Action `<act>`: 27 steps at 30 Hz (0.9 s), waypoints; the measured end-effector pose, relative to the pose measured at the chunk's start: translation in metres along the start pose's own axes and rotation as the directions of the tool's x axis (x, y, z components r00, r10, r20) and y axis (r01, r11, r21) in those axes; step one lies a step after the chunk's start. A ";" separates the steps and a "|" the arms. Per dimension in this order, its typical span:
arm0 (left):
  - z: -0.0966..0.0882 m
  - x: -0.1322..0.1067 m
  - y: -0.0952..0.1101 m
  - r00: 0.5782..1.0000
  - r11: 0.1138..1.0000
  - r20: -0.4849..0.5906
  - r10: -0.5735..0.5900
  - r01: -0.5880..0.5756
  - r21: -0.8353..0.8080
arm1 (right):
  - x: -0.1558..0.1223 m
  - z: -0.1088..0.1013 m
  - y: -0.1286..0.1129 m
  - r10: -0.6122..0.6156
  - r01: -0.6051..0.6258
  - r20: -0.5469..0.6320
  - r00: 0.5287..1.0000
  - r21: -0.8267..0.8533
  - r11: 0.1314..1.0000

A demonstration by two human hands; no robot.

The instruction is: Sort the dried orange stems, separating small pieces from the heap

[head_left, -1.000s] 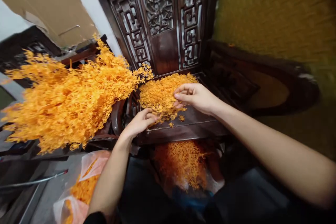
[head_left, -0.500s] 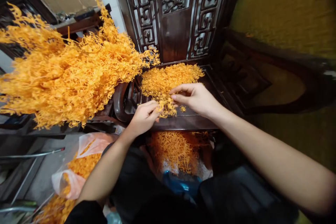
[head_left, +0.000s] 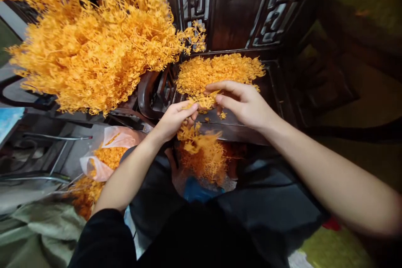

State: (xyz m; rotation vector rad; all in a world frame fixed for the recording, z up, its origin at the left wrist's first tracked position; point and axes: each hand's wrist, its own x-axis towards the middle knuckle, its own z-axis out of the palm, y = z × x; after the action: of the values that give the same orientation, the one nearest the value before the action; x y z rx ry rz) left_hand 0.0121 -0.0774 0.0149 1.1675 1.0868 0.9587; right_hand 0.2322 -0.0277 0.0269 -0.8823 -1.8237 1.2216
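Note:
Between my hands, at the front of a dark wooden seat, is an orange curly piece [head_left: 205, 101] made of thin strands. My left hand [head_left: 176, 120] pinches its left end between thumb and fingers. My right hand [head_left: 246, 102] has thumb and fingers closed about its right end. Behind them, on the seat, lies a low heap of small orange curls [head_left: 220, 71]. A loose orange cluster [head_left: 196, 138] hangs below my left hand, somewhat blurred. Single curls rest on the wood by my right fingers.
A large pile of orange branching sprays [head_left: 94, 50] rises at the left, beside the chair's curved armrest [head_left: 147, 92]. Pinkish plastic bags [head_left: 121, 136] with orange pieces stand on the floor. More orange strands [head_left: 204, 161] sit below the seat edge, near blue plastic [head_left: 199, 190]. A carved backrest [head_left: 235, 8] stands behind.
The view has tilted downward. The piece has been raised and stretched sideways between my hands, and an orange cluster now shows below my left hand, over the strands under the seat edge.

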 end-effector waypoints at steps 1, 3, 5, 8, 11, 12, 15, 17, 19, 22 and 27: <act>0.002 -0.001 0.000 1.000 1.000 -0.019 0.002 -0.001 0.031 | -0.003 0.000 0.000 -0.036 0.036 0.031 0.999 -0.015 0.999; 0.008 -0.003 0.000 0.999 0.996 -0.038 0.004 0.000 0.085 | -0.008 0.002 0.004 -0.087 0.090 0.084 0.993 -0.036 0.995; 0.014 -0.005 0.000 0.999 0.995 -0.045 -0.003 0.007 0.098 | -0.010 0.008 0.009 -0.088 0.096 0.118 0.989 -0.061 0.994; 0.023 -0.003 0.003 0.998 0.998 -0.056 -0.040 0.042 0.046 | -0.009 0.016 0.017 -0.093 0.099 0.068 0.993 -0.103 0.990; 0.025 0.003 0.008 0.991 0.991 -0.020 -0.134 0.134 -0.005 | -0.003 0.015 0.018 -0.166 0.157 -0.081 0.983 -0.102 0.982; 0.024 0.006 0.009 0.985 0.985 0.017 -0.173 0.173 -0.009 | -0.001 0.012 0.016 -0.197 0.184 -0.132 0.972 -0.104 0.977; 0.017 0.011 0.010 0.949 0.961 0.163 -0.271 0.277 -0.016 | 0.005 -0.001 0.011 -0.296 0.267 -0.201 0.934 -0.161 0.950; 0.011 0.011 0.009 0.922 0.947 0.238 -0.305 0.321 -0.031 | 0.010 -0.009 0.010 -0.337 0.303 -0.158 0.928 -0.201 0.931; 0.007 0.009 0.008 0.910 0.939 0.261 -0.323 0.342 -0.030 | 0.018 -0.015 0.013 -0.338 0.306 -0.106 0.935 -0.241 0.921; 0.002 0.011 0.005 0.927 0.953 0.234 -0.294 0.302 0.004 | 0.029 -0.020 0.028 -0.393 0.349 -0.056 0.918 -0.361 0.865; 0.001 0.018 -0.007 0.928 0.970 0.319 -0.195 0.230 -0.076 | 0.029 -0.022 0.058 -0.506 0.460 0.005 0.863 -0.423 0.780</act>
State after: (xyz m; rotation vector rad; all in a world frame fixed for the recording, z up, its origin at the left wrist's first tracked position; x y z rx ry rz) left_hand 0.0174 -0.0617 0.0057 1.0417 0.8733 0.6335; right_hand 0.2450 0.0235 -0.0160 -0.6136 -2.0822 0.4574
